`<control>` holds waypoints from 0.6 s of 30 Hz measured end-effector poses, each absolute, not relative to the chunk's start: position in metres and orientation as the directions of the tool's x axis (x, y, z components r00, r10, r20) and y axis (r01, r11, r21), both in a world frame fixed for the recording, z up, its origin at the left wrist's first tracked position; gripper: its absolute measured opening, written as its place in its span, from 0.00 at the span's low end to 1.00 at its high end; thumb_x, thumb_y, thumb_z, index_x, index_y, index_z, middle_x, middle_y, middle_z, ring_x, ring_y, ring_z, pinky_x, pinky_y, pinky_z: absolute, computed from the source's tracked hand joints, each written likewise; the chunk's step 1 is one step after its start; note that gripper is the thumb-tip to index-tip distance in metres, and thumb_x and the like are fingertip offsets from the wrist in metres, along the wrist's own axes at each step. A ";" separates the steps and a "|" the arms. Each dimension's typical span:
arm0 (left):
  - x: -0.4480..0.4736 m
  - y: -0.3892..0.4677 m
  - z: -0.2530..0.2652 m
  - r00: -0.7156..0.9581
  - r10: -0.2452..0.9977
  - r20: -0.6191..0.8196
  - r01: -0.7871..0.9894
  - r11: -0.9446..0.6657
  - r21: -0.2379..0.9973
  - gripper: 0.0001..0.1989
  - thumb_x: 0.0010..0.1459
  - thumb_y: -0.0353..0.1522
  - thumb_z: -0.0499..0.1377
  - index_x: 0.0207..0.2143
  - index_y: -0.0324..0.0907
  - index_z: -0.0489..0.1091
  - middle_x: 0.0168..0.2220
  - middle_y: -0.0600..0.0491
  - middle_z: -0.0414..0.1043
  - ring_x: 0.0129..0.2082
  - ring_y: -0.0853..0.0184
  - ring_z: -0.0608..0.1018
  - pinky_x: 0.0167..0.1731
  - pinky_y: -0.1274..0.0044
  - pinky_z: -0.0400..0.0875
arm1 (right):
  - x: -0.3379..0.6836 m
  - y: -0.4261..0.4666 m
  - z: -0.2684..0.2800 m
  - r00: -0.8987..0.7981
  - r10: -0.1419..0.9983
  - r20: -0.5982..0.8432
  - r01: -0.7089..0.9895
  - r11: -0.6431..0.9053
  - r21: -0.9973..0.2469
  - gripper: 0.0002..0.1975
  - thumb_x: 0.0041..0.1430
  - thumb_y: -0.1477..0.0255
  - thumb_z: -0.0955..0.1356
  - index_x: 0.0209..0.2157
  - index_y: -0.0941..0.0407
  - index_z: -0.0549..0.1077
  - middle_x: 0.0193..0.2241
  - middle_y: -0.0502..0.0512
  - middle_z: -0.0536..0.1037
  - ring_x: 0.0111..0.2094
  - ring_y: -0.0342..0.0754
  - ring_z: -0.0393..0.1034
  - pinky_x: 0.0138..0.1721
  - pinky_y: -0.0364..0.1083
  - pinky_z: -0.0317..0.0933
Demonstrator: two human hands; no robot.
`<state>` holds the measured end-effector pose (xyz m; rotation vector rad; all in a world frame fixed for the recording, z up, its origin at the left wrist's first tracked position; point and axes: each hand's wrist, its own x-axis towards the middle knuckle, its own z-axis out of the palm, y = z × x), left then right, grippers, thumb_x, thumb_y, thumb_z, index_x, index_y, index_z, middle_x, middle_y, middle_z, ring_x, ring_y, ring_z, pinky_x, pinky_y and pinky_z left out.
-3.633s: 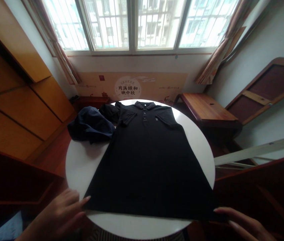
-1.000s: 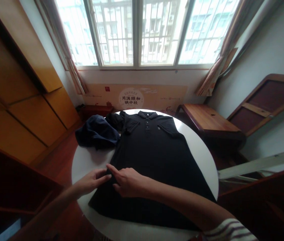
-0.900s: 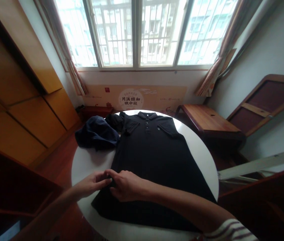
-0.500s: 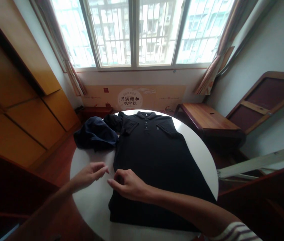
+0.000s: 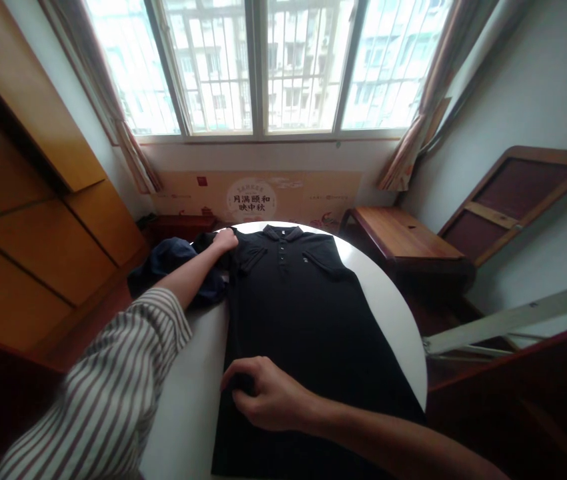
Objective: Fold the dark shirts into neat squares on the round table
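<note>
The room has a big bright window [image 5: 299, 73] on the far side, with a poster [image 5: 326, 190] under it. Brown cupboards [image 5: 18, 253] stand on the left, and a wood bench [image 5: 408, 233] is on the right. A black shirt [image 5: 308, 320] lies flat on a round white table [image 5: 397, 327], its collar [image 5: 282, 234] at the far end. Blue cloth [image 5: 163, 257] sits in a heap at the far left, partly behind the left arm. The left hand [image 5: 226, 241] is at the shirt's far left shoulder, fingers curled. The right hand [image 5: 268, 393] is at its near left edge, finger and thumb bent. I can't tell if either hand pinches cloth.
</note>
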<state>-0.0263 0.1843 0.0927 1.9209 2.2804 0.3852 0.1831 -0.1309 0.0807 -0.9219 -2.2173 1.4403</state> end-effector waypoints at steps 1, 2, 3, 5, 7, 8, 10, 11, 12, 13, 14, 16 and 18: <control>-0.024 0.196 0.087 -0.208 0.977 0.040 0.943 0.189 0.276 0.17 0.54 0.31 0.61 0.46 0.33 0.75 0.51 0.34 0.75 0.53 0.49 0.76 0.49 0.71 0.71 | 0.189 -0.133 0.083 -0.724 0.686 -0.074 0.352 0.274 -0.895 0.20 0.52 0.79 0.65 0.45 0.55 0.78 0.32 0.50 0.78 0.25 0.39 0.63 0.27 0.38 0.57; -0.022 0.205 0.081 -0.233 0.972 0.023 0.937 0.218 0.273 0.19 0.53 0.32 0.62 0.47 0.33 0.74 0.51 0.33 0.74 0.53 0.48 0.75 0.49 0.69 0.72 | 0.195 -0.134 0.086 -0.715 0.693 -0.085 0.374 0.278 -0.885 0.21 0.51 0.78 0.65 0.47 0.55 0.78 0.31 0.50 0.77 0.25 0.40 0.63 0.28 0.38 0.57; -0.020 0.211 0.075 -0.252 0.968 0.011 0.932 0.240 0.271 0.20 0.53 0.33 0.63 0.48 0.33 0.73 0.52 0.32 0.73 0.54 0.46 0.75 0.50 0.67 0.72 | 0.201 -0.135 0.089 -0.706 0.702 -0.093 0.397 0.283 -0.873 0.21 0.52 0.78 0.65 0.47 0.54 0.77 0.31 0.50 0.77 0.26 0.40 0.64 0.29 0.38 0.58; -0.017 0.221 0.065 -0.277 0.961 0.001 0.925 0.267 0.270 0.23 0.52 0.35 0.65 0.49 0.33 0.72 0.53 0.31 0.72 0.55 0.44 0.74 0.50 0.64 0.72 | 0.212 -0.136 0.092 -0.687 0.720 -0.102 0.434 0.294 -0.852 0.20 0.52 0.77 0.65 0.47 0.54 0.78 0.30 0.51 0.77 0.28 0.42 0.66 0.30 0.39 0.58; -0.017 0.227 0.060 -0.283 0.959 0.005 0.923 0.271 0.272 0.24 0.49 0.33 0.67 0.48 0.32 0.73 0.53 0.30 0.71 0.55 0.43 0.74 0.50 0.63 0.72 | 0.220 -0.135 0.093 -0.683 0.719 -0.132 0.459 0.281 -0.843 0.19 0.54 0.77 0.63 0.45 0.55 0.79 0.27 0.51 0.75 0.26 0.42 0.65 0.30 0.40 0.58; -0.017 0.230 0.059 -0.277 0.961 0.007 0.924 0.264 0.277 0.23 0.48 0.32 0.68 0.47 0.32 0.73 0.52 0.30 0.72 0.54 0.44 0.74 0.49 0.64 0.72 | 0.224 -0.134 0.093 -0.681 0.717 -0.146 0.464 0.270 -0.844 0.18 0.54 0.78 0.62 0.43 0.56 0.79 0.25 0.50 0.75 0.25 0.42 0.65 0.31 0.40 0.58; -0.017 0.234 0.060 -0.247 0.969 0.015 0.927 0.232 0.294 0.20 0.47 0.30 0.67 0.44 0.33 0.75 0.49 0.33 0.74 0.52 0.46 0.76 0.48 0.68 0.72 | 0.232 -0.132 0.092 -0.667 0.730 -0.148 0.460 0.247 -0.853 0.17 0.56 0.79 0.60 0.37 0.57 0.80 0.25 0.50 0.75 0.27 0.42 0.66 0.36 0.41 0.59; -0.015 0.237 0.063 -0.229 0.973 0.024 0.928 0.211 0.308 0.18 0.48 0.30 0.66 0.42 0.33 0.75 0.48 0.35 0.75 0.51 0.48 0.77 0.48 0.70 0.72 | 0.237 -0.131 0.092 -0.653 0.743 -0.144 0.456 0.234 -0.859 0.17 0.56 0.79 0.60 0.34 0.57 0.80 0.27 0.51 0.76 0.29 0.43 0.67 0.39 0.41 0.59; -0.013 0.240 0.067 -0.212 0.976 0.040 0.927 0.188 0.323 0.16 0.49 0.30 0.65 0.42 0.34 0.75 0.47 0.37 0.76 0.51 0.51 0.77 0.48 0.72 0.71 | 0.242 -0.131 0.092 -0.635 0.759 -0.144 0.454 0.217 -0.864 0.17 0.56 0.79 0.59 0.32 0.57 0.79 0.29 0.52 0.77 0.33 0.44 0.69 0.41 0.42 0.59; -0.010 0.243 0.071 -0.199 0.978 0.062 0.926 0.166 0.340 0.16 0.51 0.30 0.64 0.43 0.35 0.74 0.47 0.38 0.76 0.50 0.54 0.77 0.48 0.73 0.71 | 0.249 -0.132 0.092 -0.614 0.775 -0.150 0.456 0.193 -0.869 0.16 0.56 0.78 0.59 0.31 0.57 0.79 0.31 0.52 0.77 0.36 0.45 0.69 0.43 0.42 0.59; -0.004 0.247 0.076 -0.187 0.978 0.089 0.923 0.145 0.356 0.16 0.53 0.30 0.62 0.45 0.35 0.73 0.48 0.40 0.76 0.50 0.56 0.77 0.48 0.75 0.70 | 0.257 -0.133 0.092 -0.592 0.790 -0.162 0.460 0.166 -0.872 0.16 0.57 0.77 0.59 0.31 0.57 0.79 0.32 0.53 0.78 0.38 0.46 0.69 0.43 0.43 0.59; 0.013 0.255 0.088 -0.165 0.975 0.151 0.919 0.096 0.383 0.17 0.57 0.31 0.60 0.49 0.37 0.71 0.51 0.42 0.74 0.51 0.61 0.76 0.49 0.77 0.68 | 0.277 -0.139 0.093 -0.531 0.830 -0.171 0.466 0.117 -0.877 0.15 0.57 0.76 0.60 0.31 0.56 0.78 0.33 0.53 0.78 0.40 0.48 0.69 0.44 0.44 0.59; 0.040 0.265 0.099 -0.134 0.964 0.230 0.897 0.020 0.441 0.17 0.59 0.31 0.58 0.50 0.37 0.69 0.51 0.43 0.74 0.51 0.63 0.75 0.49 0.77 0.68 | 0.301 -0.147 0.091 -0.451 0.879 -0.155 0.465 0.083 -0.882 0.14 0.57 0.74 0.60 0.30 0.56 0.77 0.33 0.53 0.78 0.41 0.49 0.69 0.45 0.45 0.59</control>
